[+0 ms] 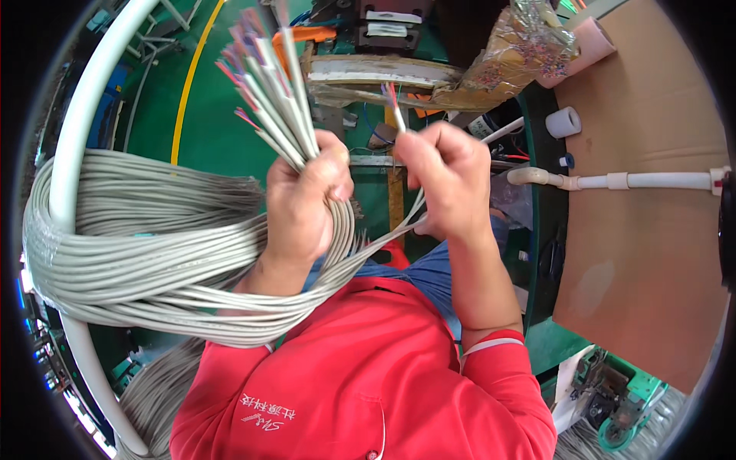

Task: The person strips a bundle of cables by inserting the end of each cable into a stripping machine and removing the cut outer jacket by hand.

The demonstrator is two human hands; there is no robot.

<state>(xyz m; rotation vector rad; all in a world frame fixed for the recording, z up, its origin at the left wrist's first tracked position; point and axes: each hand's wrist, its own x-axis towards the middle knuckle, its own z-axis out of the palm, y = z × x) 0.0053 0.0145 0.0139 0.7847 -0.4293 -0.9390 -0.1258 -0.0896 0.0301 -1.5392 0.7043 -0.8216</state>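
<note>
The left hand (301,207) grips a bundle of grey cables (295,126), their coloured wire ends (247,57) fanned upward, while the right hand (454,184) pinches one cable end (399,119) between its fingers (422,157), and a white roll (563,122) sits at the left edge of the brown desk (636,284).

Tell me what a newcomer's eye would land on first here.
Probably the fanned bundle of grey cables in the left hand, left of centre, its wire ends coloured. Next, the red shirt filling the lower middle, and the thick grey coil looped around the white pipe at left.
</note>
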